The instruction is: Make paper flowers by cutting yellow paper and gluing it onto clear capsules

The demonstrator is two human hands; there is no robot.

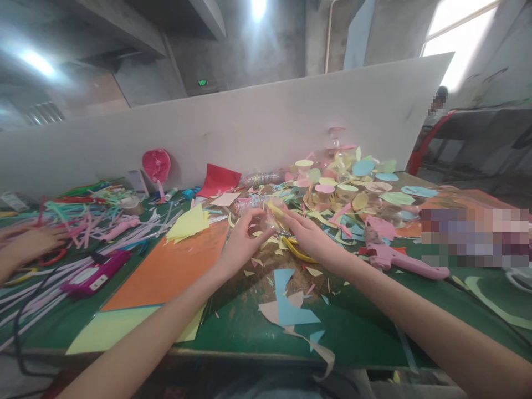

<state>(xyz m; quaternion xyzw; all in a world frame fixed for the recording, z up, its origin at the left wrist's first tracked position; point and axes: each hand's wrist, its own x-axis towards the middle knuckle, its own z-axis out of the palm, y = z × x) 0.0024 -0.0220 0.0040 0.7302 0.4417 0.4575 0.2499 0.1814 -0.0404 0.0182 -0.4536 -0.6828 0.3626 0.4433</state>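
Note:
My left hand and my right hand meet over the middle of the green table, both gripping a clear plastic bottle from either side. A yellow paper scrap sits against the bottle, partly under my right fingers. Just beyond my hands lies a heap of pastel paper cutouts. A curved yellow paper strip lies below my right wrist. Closer to my right hand rests a pink hot glue gun.
A co-worker's hand reaches in at the left beside several pipe cleaners and a magenta glue gun. An orange card sheet lies left of my hands. A white partition board runs along the table's far side.

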